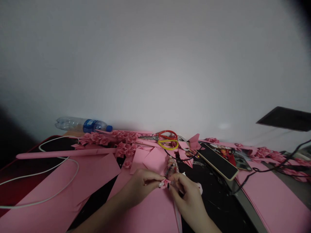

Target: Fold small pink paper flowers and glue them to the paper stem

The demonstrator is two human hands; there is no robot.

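Note:
Between both hands is a small folded pink paper flower (165, 183), held low over pink paper sheets (153, 210). My left hand (143, 186) pinches its left side between thumb and fingertips. From the right, my right hand (186, 191) has thumb and index finger closed on its other edge. Just beyond the fingers lies a patterned, tube-like item (172, 165), partly hidden. Scissors (167, 139) with one red and one yellow handle rest on the paper pile behind the hands.
Several finished paper flowers (126, 142) line the wall side. An empty plastic bottle (82, 124) lies at the back left, near a rolled pink paper stick (65, 153) and a white cable (79, 168). A phone (218, 160) and a black cable (247, 178) lie to the right.

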